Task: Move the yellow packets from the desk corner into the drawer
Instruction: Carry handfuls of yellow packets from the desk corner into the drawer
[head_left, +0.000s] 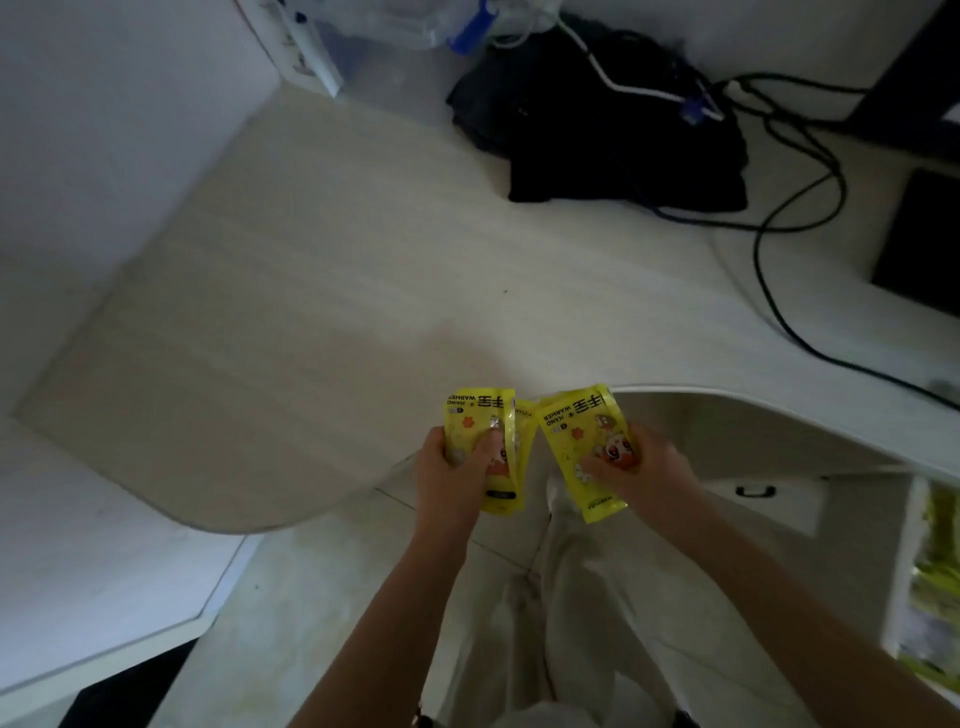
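Both hands hold yellow hand-warmer packets in front of the desk's front edge. My left hand (457, 470) grips a small stack of yellow packets (480, 421), thumb across the front. My right hand (636, 467) grips another yellow packet (574, 431), tilted to the left. The two bundles almost touch. At the far right, below the desk top, an open drawer (901, 561) shows several yellow packets (935, 566) inside.
The pale wooden desk (322, 291) curves around me. A black cloth bundle (618, 135) and black cables (779, 249) lie at the back right. Clear plastic containers (384, 26) stand in the far corner. A closed drawer with a black handle (756, 491) sits under the desk.
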